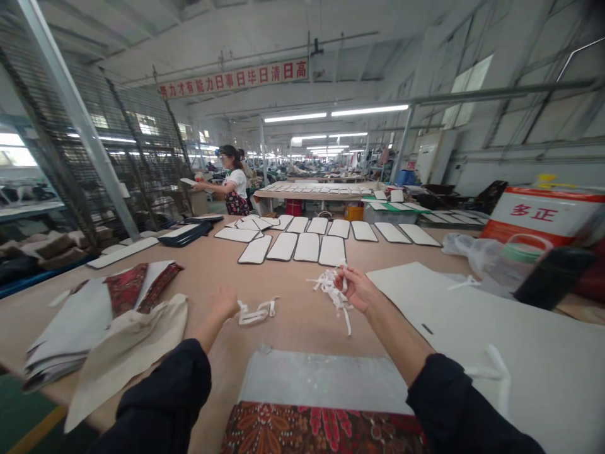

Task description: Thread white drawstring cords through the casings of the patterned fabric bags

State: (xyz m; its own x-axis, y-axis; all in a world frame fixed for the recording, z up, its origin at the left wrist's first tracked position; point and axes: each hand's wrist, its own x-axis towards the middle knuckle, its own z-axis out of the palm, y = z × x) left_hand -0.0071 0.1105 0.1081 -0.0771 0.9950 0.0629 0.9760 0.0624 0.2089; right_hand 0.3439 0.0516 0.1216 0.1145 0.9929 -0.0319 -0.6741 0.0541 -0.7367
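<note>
My right hand (358,289) is closed on white strips that look like narrow tape, pinched between thumb and fingers. A tangled bunch of these white strips (329,287) hangs and lies beside it over the brown table (288,328). My left hand (223,302) is low over the tabletop, smeared by motion, so its fingers cannot be made out. Just right of it lies a small loose group of white strips (258,313). Close to my body is a grey translucent sheet (321,378), with red and brown patterned fabric (312,432) along its near edge.
Rows of white dark-edged panels (306,246) lie across the table's far side. Stacked fabric pieces (75,328) sit at left, a large pale sheet (510,334) at right. Beyond it stand a dark bottle-like object (553,277) and an orange-white container (539,214). Another person (234,183) stands behind.
</note>
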